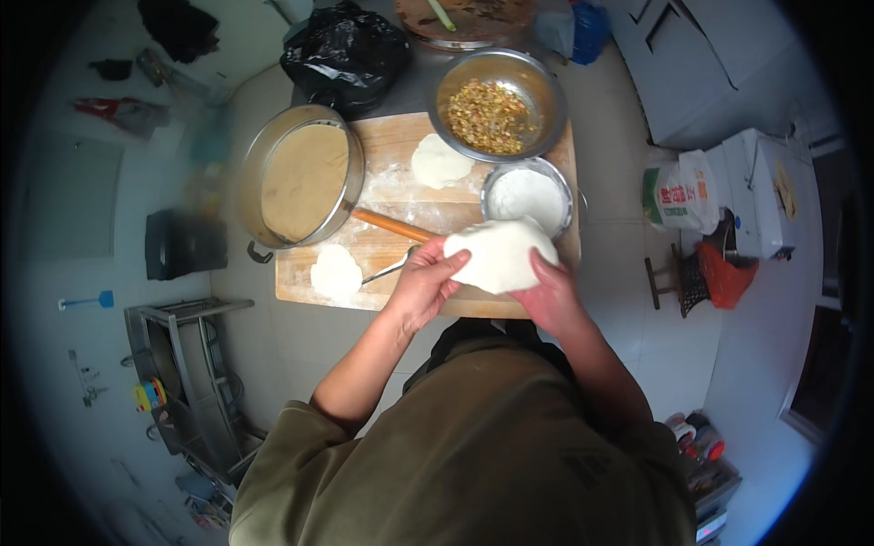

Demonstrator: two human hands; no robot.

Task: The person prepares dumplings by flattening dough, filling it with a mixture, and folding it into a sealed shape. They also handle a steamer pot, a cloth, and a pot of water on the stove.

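Between my left hand [430,283] and my right hand [552,290] a flat piece of white dough [502,256] is held by its two sides, thumbs on top. It hangs above the front edge of a floured wooden board [389,174]. Partly behind my left hand lies a wooden rolling pin [392,224], with a metal utensil [386,268] beside it. One thin dough round [336,271] lies at the board's front left, another dough round [442,162] near the back. Just beyond the held dough stands a metal bowl of white flour [528,194].
A steel bowl of chopped filling [488,116] stands at the back right of the board, a round steamer pan with a tan liner [305,181] at the left. Behind are a black plastic bag [345,54] and a round chopping board [471,20]. A metal rack [191,368] stands left.
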